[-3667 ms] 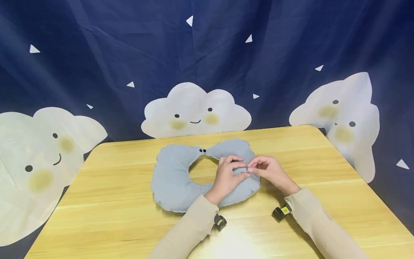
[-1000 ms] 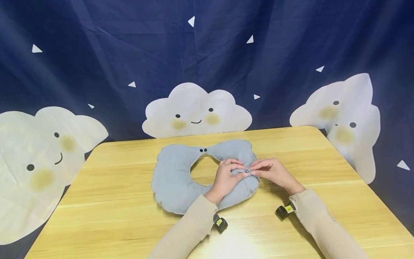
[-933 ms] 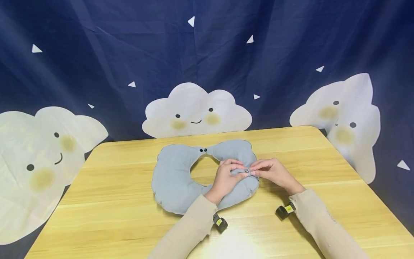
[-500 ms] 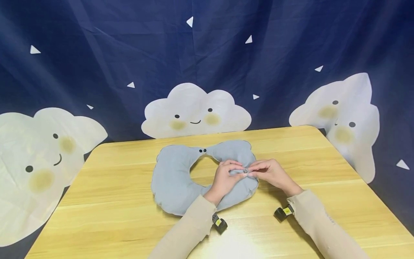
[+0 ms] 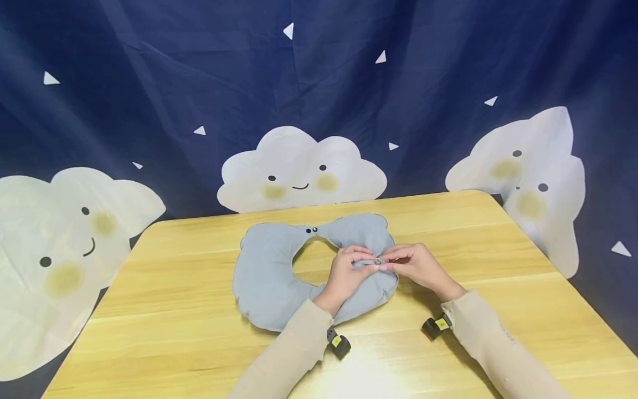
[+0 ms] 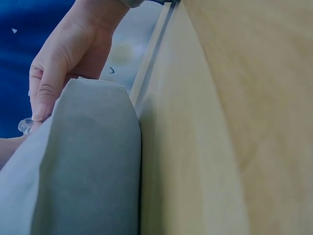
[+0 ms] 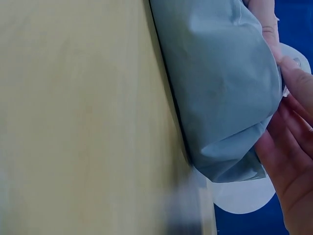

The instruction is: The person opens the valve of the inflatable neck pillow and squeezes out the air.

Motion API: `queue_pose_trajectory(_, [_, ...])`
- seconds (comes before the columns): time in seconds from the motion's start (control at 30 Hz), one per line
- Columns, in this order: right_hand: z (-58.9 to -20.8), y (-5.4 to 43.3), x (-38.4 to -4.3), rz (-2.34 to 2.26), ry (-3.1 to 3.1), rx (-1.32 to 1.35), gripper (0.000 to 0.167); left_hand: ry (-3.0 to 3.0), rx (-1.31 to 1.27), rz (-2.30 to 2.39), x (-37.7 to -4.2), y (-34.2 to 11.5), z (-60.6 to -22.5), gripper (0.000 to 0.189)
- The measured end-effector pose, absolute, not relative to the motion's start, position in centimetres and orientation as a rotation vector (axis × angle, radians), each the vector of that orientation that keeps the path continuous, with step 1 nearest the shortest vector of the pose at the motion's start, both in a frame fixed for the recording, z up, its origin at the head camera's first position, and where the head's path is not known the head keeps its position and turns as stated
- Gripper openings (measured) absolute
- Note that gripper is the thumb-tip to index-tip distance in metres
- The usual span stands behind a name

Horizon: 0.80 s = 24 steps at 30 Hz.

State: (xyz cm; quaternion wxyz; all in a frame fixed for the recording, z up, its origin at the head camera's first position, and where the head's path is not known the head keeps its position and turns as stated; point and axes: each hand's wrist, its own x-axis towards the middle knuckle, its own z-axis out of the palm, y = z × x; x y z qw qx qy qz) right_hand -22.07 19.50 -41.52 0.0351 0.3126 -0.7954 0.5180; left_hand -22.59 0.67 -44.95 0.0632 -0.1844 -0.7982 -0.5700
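A grey inflatable neck pillow (image 5: 271,277) lies on the wooden table, its narrow joined ends with two dark snap buttons (image 5: 311,230) toward the back. A small clear air valve (image 5: 377,261) stands up from its right lobe. My left hand (image 5: 346,277) rests over that lobe, thumb and fingertips pinching the fabric on the valve's left side. From the right, my right hand (image 5: 418,267) pinches close at the valve's base. In the left wrist view the clear valve (image 6: 24,126) pokes out beside the right fingertips. The right wrist view has the pillow's puckered side (image 7: 225,88) below both hands.
The light wooden table (image 5: 164,305) reaches out on all sides of the pillow. Behind it hangs a dark blue curtain (image 5: 339,72) printed with smiling clouds. Black wrist cameras (image 5: 339,344) are strapped below the beige sleeves (image 5: 284,360).
Earlier the fingertips covered most of the valve; it now shows between them. The right hand first lowered slightly, then both hands stayed nearly still. The pillow has hardly moved.
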Motion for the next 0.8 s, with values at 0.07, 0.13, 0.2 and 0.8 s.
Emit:
queue_pose_trajectory(0.07, [-41.4,19.5,-22.1,1.578,-2.447,0.97,0.014,-2.407,-0.558,-1.721,-22.6,0.7,-45.0,0.014])
queue_pose_trajectory(0.13, [-41.3,19.4,-22.0,1.556,-2.455,0.974,0.014,-2.408,-0.55,-1.731,-22.6,0.7,-45.0,0.014])
queue_pose_trajectory(0.2, [-41.2,19.3,-21.9,1.537,-2.467,0.973,0.014,-2.409,-0.538,-1.738,-22.7,0.7,-45.1,0.014])
queue_pose_trajectory(0.8, [-41.5,19.4,-22.3,1.44,-2.602,0.894,0.01,-2.385,-0.483,-1.874,-22.1,0.9,-44.3,0.013])
